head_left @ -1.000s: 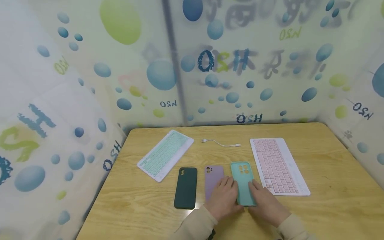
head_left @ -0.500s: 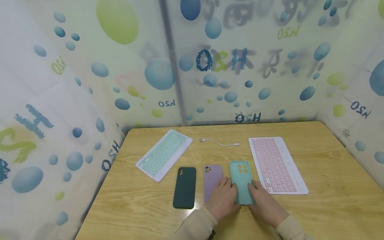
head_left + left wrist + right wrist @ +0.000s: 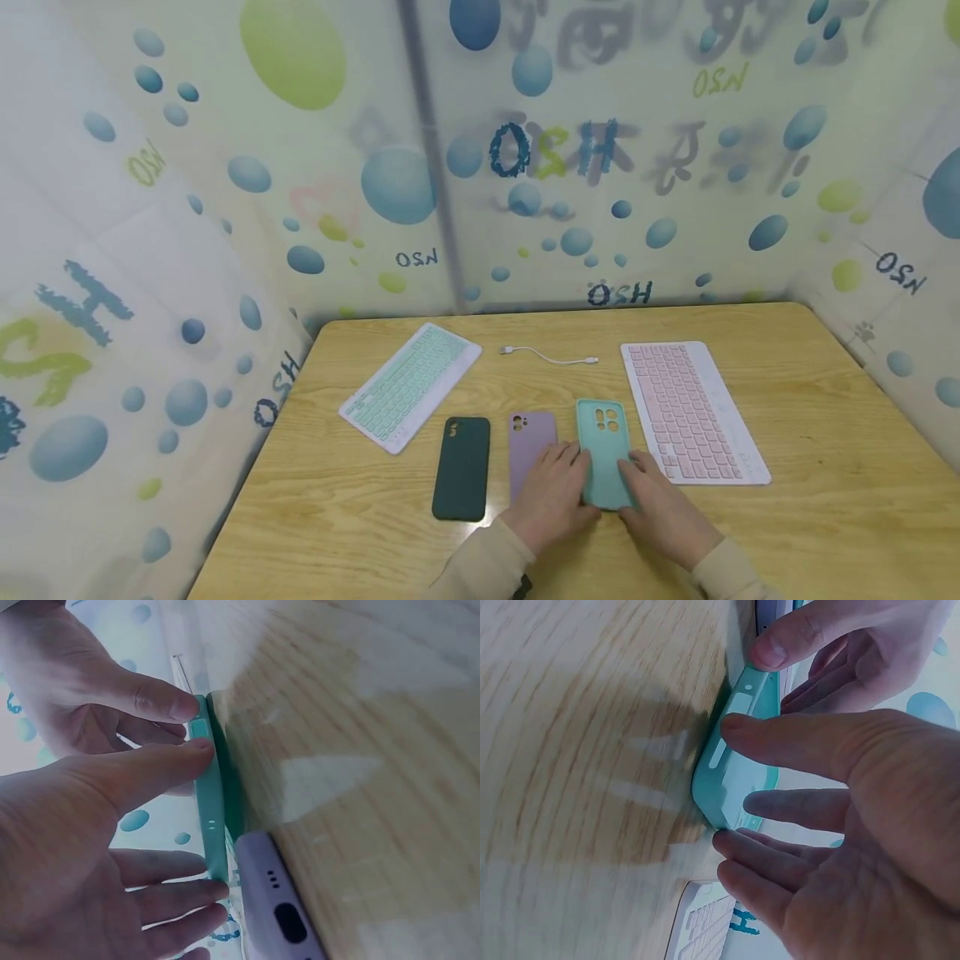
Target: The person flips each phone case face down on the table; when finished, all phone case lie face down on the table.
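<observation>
A mint green phone case with a camera cutout lies between my two hands. My left hand grips its near left corner, thumb at the short near edge and fingers along the left side. On the opposite corner my right hand holds it the same way. In the left wrist view the case's edge stands close over the wood, with a green reflection beside it. The left hand partly covers a purple phone case. Left of that lies a dark green phone case.
A white keyboard with mint keys lies slanted at the back left. Right of my hands is a white keyboard with pink keys. A short white cable lies near the back of the wooden table, before a patterned curtain.
The mint green phone case has shifted slightly away from me, with both hands still on it. The other things lie as before, and the head view has moved a little.
</observation>
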Tool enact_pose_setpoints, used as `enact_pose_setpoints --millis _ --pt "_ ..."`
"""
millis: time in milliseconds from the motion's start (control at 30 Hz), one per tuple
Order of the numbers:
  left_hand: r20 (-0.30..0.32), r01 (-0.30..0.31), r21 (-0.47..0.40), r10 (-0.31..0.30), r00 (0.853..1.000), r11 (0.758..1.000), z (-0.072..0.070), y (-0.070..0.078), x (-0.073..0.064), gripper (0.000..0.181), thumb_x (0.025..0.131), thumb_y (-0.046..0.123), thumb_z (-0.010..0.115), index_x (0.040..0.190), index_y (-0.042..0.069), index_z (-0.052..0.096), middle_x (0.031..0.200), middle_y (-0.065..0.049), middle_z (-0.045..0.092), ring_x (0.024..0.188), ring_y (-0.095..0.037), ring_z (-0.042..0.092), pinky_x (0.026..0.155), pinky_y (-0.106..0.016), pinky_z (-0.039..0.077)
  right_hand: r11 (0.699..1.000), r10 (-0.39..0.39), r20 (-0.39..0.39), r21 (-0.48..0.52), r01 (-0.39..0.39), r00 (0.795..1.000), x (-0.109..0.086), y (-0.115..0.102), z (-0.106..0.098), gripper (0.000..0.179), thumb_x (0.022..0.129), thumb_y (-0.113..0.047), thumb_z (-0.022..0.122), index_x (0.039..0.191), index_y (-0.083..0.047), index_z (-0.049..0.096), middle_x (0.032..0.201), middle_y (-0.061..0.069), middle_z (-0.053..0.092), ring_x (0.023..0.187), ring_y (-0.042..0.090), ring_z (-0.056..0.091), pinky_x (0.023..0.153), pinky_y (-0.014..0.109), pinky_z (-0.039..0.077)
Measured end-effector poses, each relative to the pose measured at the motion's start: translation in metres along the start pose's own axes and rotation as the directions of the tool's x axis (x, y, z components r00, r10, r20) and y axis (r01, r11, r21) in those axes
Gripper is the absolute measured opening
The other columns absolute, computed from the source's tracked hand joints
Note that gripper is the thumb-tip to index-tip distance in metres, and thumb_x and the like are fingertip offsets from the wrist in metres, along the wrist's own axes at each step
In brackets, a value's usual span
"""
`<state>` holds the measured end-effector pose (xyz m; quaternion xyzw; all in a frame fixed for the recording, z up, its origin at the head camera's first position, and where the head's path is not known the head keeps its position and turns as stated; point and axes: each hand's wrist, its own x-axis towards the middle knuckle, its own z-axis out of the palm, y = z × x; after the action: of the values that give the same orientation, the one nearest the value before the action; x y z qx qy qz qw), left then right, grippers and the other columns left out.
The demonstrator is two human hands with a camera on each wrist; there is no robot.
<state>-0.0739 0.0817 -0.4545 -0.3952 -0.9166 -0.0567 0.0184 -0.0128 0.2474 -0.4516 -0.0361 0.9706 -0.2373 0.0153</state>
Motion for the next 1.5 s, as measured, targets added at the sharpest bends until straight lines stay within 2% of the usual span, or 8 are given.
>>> enact_pose_setpoints --millis 300,533,733,933,1100,1267,1433,1500 --pt "0.018 0.028 -0.095 -0.026 1.0 0.995 -0.006 -0.005 -0.004 0.074 0.083 0.04 0.077 0.142 0.007 0.048 0.147 -0.007 0.051 0.137 -0.024 0.047 0.115 -0.043 0.036 0.998 -0.057 -0.07 0.015 0.059 0.996 -0.003 0.001 0.003 0.057 0.077 -0.006 0.079 0.125 0.015 0.055 0.125 0.031 0.053 0.112 0.041 0.061 0.094 0.049 0.052" --pt "-0.028 0.01 -0.108 -0.013 1.0 0.994 -0.008 -0.005 -0.005 0.073 0.084 0.041 0.076 0.143 0.01 0.046 0.147 -0.004 0.052 0.134 -0.02 0.049 0.115 -0.044 0.037 0.995 -0.067 -0.035 0.07 0.069 0.997 -0.004 0.002 0.005 0.053 0.081 -0.005 0.076 0.127 0.011 0.054 0.128 0.03 0.052 0.114 0.04 0.061 0.095 0.049 0.052" --pt "-0.07 -0.031 -0.151 0.021 0.997 0.988 -0.009 -0.004 -0.005 0.07 0.085 0.038 0.076 0.14 0.008 0.047 0.144 -0.009 0.055 0.13 -0.02 0.054 0.112 -0.044 0.041 0.993 -0.061 -0.017 0.099 0.062 0.998 -0.005 0.002 0.004 0.05 0.084 -0.004 0.071 0.129 0.008 0.053 0.13 0.03 0.051 0.115 0.039 0.061 0.095 0.047 0.053" --pt "-0.115 -0.083 -0.261 0.054 0.992 0.962 -0.01 -0.002 -0.004 0.058 0.085 0.031 0.077 0.132 0.006 0.053 0.142 -0.015 0.055 0.126 -0.022 0.058 0.106 -0.033 0.047 0.989 -0.099 -0.034 0.103 0.102 0.994 -0.006 0.004 0.003 0.047 0.084 0.0 0.069 0.127 0.007 0.052 0.128 0.029 0.055 0.117 0.042 0.059 0.096 0.051 0.051" --pt "-0.132 -0.111 -0.333 0.07 0.989 0.936 -0.014 0.001 -0.002 0.051 0.085 0.028 0.078 0.127 0.008 0.056 0.143 -0.014 0.055 0.125 -0.022 0.059 0.105 -0.029 0.047 0.975 -0.134 -0.019 0.173 0.136 0.991 -0.006 0.005 0.004 0.044 0.087 0.001 0.064 0.127 0.008 0.049 0.125 0.03 0.06 0.118 0.045 0.059 0.098 0.054 0.049" --pt "-0.133 -0.126 -0.319 0.087 0.987 0.939 -0.016 0.003 -0.001 0.05 0.086 0.029 0.077 0.127 0.008 0.057 0.145 -0.014 0.052 0.126 -0.022 0.058 0.106 -0.031 0.047 0.965 -0.138 0.023 0.228 0.13 0.99 -0.006 0.007 0.005 0.05 0.092 -0.003 0.06 0.135 0.013 0.041 0.134 0.036 0.052 0.126 0.047 0.052 0.103 0.055 0.042" --pt "-0.161 -0.141 -0.267 0.1 0.982 0.953 -0.016 0.004 -0.001 0.053 0.085 0.033 0.077 0.128 0.008 0.059 0.145 -0.013 0.053 0.127 -0.021 0.058 0.107 -0.035 0.047 0.947 -0.206 0.037 0.26 0.19 0.978 -0.006 0.009 0.005 0.054 0.094 -0.004 0.058 0.14 0.015 0.035 0.138 0.037 0.048 0.128 0.049 0.05 0.103 0.057 0.04" --pt "-0.175 -0.146 -0.249 0.104 0.979 0.957 -0.016 0.005 -0.001 0.053 0.084 0.034 0.078 0.127 0.008 0.06 0.145 -0.012 0.054 0.126 -0.021 0.059 0.106 -0.035 0.047 0.945 -0.205 0.055 0.272 0.183 0.977 -0.006 0.009 0.005 0.054 0.095 -0.002 0.056 0.14 0.017 0.033 0.139 0.038 0.046 0.128 0.05 0.048 0.103 0.058 0.039"
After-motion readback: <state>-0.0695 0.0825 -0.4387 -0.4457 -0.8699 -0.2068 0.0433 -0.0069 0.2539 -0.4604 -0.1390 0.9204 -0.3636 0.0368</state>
